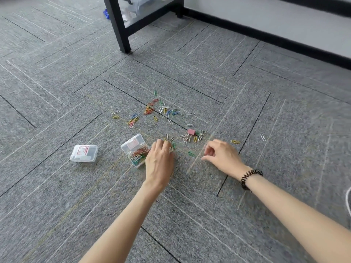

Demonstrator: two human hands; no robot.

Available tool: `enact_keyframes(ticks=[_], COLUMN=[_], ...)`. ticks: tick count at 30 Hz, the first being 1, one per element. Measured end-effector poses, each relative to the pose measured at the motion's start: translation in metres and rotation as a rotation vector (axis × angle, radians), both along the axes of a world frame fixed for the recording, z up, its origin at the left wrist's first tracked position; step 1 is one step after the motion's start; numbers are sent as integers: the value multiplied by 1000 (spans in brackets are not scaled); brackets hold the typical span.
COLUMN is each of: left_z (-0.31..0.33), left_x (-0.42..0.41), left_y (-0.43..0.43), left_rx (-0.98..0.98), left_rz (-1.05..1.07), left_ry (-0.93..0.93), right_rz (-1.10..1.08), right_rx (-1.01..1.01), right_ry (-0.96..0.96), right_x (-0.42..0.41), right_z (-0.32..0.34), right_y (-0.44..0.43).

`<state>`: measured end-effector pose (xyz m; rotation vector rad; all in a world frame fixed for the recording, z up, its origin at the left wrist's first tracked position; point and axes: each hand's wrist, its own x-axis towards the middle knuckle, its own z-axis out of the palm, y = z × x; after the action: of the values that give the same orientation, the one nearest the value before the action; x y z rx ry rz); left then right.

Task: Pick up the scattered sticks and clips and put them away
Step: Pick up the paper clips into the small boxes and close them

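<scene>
Coloured paper clips [163, 110] lie scattered on the grey carpet. A pink binder clip [190, 132] sits among more clips just beyond my hands. An open clear plastic box [135, 149] holds several clips. My left hand [159, 158] hovers right of the box with fingers curled down over a few clips; whether it grips them is hidden. My right hand [222, 154] hangs just above the carpet, its fingers loosely curled and nothing visible in them. A green clip [191, 153] lies between the two hands. Single clips lie farther right, a yellow one [235, 141] and a white one [263, 137].
A second clear box [84, 153], closed, with a red label, lies left of the open one. A black table leg [121, 31] stands on the carpet ahead, with a clear storage bin [138, 8] behind it. A black skirting board [266, 33] runs along the wall at the right.
</scene>
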<state>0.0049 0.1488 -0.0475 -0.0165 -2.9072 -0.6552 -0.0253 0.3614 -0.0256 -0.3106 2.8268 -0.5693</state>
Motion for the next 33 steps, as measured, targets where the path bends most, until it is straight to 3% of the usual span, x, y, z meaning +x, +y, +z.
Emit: enact_keyframes(ticks=[8, 17, 21, 26, 33], left_z=[4, 10, 18, 31, 23], left_x=[-35, -48, -39, -8, 21], left_y=[6, -1, -6, -40, -87], left_rx=[15, -50, -82, 26, 5], left_rz=[59, -15, -86, 37, 194], left_ry=[-123, -330, -226, 45, 67], right_rz=[-6, 42, 41, 134, 228], right_rx=[-64, 78, -36, -189, -281], right_ry=[-42, -119, -10, 42, 106], right_x=[-9, -16, -15, -17, -24], right_z=[-2, -5, -1, 8, 9], right_y=[-32, -46, -57, -84, -137])
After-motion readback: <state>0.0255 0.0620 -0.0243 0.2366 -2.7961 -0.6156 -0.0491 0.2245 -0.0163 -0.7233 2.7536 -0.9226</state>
